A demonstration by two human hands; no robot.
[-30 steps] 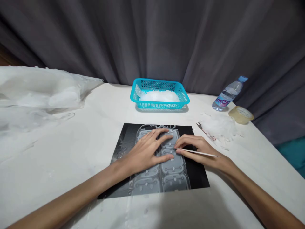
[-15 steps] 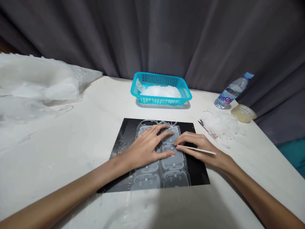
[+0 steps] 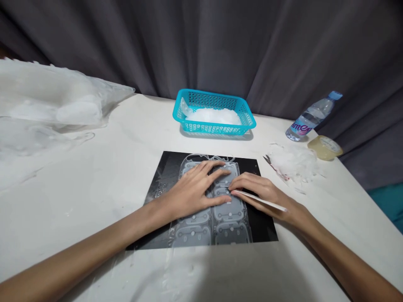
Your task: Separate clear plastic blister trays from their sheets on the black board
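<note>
A translucent moulded plastic sheet (image 3: 230,209) with rounded panels in two columns lies on a black mat (image 3: 263,226). My left hand (image 3: 197,188) rests flat across the sheet's upper part, fingers spread, covering much of the left column. In my right hand (image 3: 256,188), a slim white pen-like tool (image 3: 261,200) is pinched between thumb and fingers. Its dark tip meets the sheet near the gap between two right-column panels. Whether the tip is a blade I cannot tell. Loose thin plastic strips (image 3: 201,156) curl along the sheet's top edge.
Beyond the mat stands a blue perforated basket (image 3: 217,128) holding white material. Large clear plastic bags (image 3: 50,96) lie at the left. On the right are a water bottle (image 3: 310,117), a roll of tape (image 3: 325,147), scissors (image 3: 274,167) and a heap of plastic scraps (image 3: 296,161).
My right hand has shifted very slightly left, and the tool's rear end has dipped. My left hand keeps its place on the sheet. The whole view has tilted a little.
</note>
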